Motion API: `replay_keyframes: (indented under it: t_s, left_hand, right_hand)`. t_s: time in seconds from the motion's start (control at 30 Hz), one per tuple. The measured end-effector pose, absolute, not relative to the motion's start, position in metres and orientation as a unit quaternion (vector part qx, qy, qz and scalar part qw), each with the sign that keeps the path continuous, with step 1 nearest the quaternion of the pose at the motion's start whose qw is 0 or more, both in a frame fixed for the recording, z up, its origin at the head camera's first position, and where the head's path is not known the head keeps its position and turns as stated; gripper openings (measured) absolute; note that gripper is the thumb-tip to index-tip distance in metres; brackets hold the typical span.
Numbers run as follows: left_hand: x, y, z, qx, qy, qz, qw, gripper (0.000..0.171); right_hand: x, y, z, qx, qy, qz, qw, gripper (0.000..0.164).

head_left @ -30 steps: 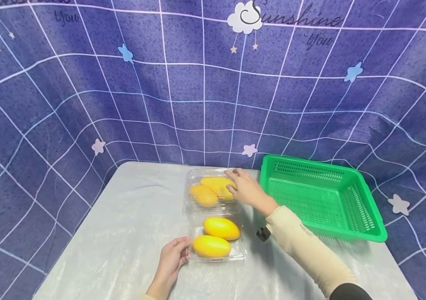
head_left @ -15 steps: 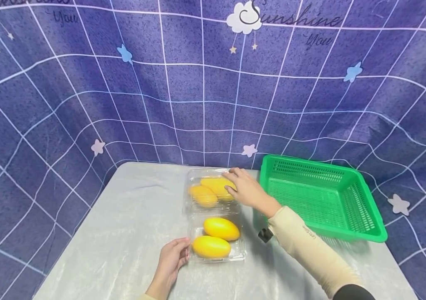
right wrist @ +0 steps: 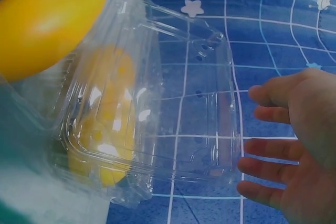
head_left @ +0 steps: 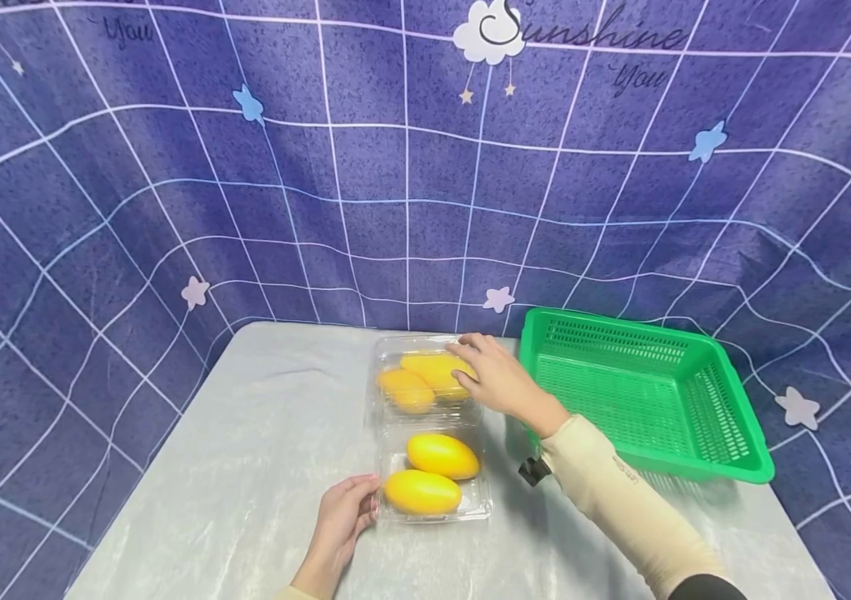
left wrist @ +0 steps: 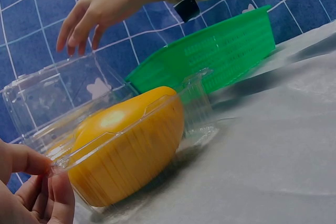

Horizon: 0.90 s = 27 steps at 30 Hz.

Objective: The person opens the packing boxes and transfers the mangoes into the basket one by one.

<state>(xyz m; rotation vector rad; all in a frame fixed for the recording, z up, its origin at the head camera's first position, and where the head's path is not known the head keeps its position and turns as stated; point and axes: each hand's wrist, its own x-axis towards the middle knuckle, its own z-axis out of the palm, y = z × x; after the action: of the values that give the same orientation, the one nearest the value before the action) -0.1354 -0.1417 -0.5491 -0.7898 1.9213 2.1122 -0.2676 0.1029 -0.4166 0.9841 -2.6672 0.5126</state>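
A clear plastic clamshell box (head_left: 476,506) stands open, its lid (left wrist: 55,94) raised on the far side. In the near half lie two yellow mangoes (head_left: 422,492), side by side. Duller yellow shapes (right wrist: 107,106) show through the lid; whether they are fruit behind it or reflections I cannot tell. My left hand (head_left: 340,515) pinches the box's near-left rim between thumb and fingers. At the lid's far right edge is my right hand (head_left: 496,379), its fingers spread and slightly bent. In the right wrist view its fingertips lie close beside the lid, holding nothing.
A green perforated plastic basket (head_left: 646,454) stands on the right of the white-covered table (head_left: 245,467), close to the right forearm. A blue gridded curtain (head_left: 365,225) hangs behind and along both sides.
My right hand and forearm have shifted very slightly to the right along the lid. The left hand, the box and the mangoes look unchanged.
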Motion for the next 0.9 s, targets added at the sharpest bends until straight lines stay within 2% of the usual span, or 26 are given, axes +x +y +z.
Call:
replay_keyframes:
  t_s: [0.9]
  left_hand:
    - [-0.132,-0.143,-0.549,-0.252,0.638,0.723,0.086,0.040]
  right_hand:
    - [-0.238,0.098,-0.418,0.337,-0.917,0.180,0.115,0.041]
